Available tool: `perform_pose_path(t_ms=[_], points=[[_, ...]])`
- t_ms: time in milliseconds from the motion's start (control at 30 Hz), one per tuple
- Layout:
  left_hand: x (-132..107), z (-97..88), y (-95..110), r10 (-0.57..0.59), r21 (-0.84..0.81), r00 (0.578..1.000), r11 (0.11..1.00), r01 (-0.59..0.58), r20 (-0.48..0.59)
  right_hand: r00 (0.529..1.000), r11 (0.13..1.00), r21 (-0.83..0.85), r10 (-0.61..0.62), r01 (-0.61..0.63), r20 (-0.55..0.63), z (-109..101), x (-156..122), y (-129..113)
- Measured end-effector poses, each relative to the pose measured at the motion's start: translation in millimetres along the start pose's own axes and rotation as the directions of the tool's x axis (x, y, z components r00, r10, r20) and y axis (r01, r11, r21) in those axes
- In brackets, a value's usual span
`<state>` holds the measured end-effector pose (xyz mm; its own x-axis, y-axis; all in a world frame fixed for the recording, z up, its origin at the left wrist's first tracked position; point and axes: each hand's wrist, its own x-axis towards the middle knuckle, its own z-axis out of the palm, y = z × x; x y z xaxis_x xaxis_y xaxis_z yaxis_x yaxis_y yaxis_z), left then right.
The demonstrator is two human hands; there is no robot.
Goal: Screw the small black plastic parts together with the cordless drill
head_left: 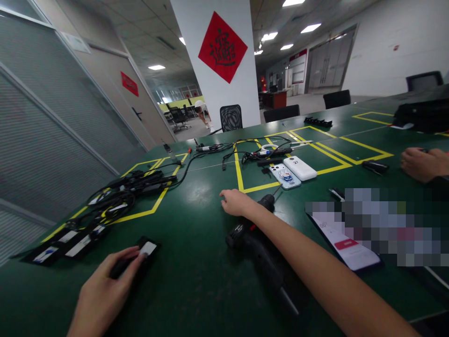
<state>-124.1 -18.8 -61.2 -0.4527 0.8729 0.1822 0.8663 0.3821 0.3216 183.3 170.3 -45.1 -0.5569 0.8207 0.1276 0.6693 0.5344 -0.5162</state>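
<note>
My left hand (pixel 112 276) is closed around a small black block with a white label (pixel 149 248), low over the table at the lower left. What kind of thing the block is does not show. My right hand (pixel 236 202) is at the middle of the table, fingers loosely bent and slightly apart, with nothing visible in them. Its forearm passes above a black power screwdriver (pixel 259 255) that lies on the table, bit pointing away. The arm hides part of the tool.
Bundled black cables (pixel 129 187) and labelled black pieces (pixel 79 245) lie at left. Beyond my right hand are a patterned phone (pixel 286 176), a white power bank (pixel 300 168) and more cables. A lit phone (pixel 347 238) lies right. Another person's hand (pixel 424 164) rests at far right.
</note>
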Motion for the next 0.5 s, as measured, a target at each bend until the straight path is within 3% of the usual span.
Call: perform_pose_path(t_ms=[67,167,333,500], points=[[8.1,-0.9,23.9,0.061,-0.086,0.992,0.995,-0.051,0.110,1.000,1.000,-0.014,-0.009,0.008,-0.006,-1.6,-1.6,-1.5],[18.7,4.3,62.9,0.279,-0.193,0.956,0.947,-0.258,0.093,0.999,0.998,-0.046,-0.032,0.031,-0.023,-1.1,-2.3,-1.9],[35.5,30.4,125.0,0.573,-0.323,0.819,0.781,-0.535,0.028,0.994,0.985,-0.157,-0.087,0.077,-0.062,3.3,-1.3,-3.0],[64.9,56.8,174.1,0.720,-0.399,0.693,0.629,-0.668,-0.026,0.971,0.944,-0.322,-0.135,0.066,-0.195,2.9,-3.1,-6.6]])
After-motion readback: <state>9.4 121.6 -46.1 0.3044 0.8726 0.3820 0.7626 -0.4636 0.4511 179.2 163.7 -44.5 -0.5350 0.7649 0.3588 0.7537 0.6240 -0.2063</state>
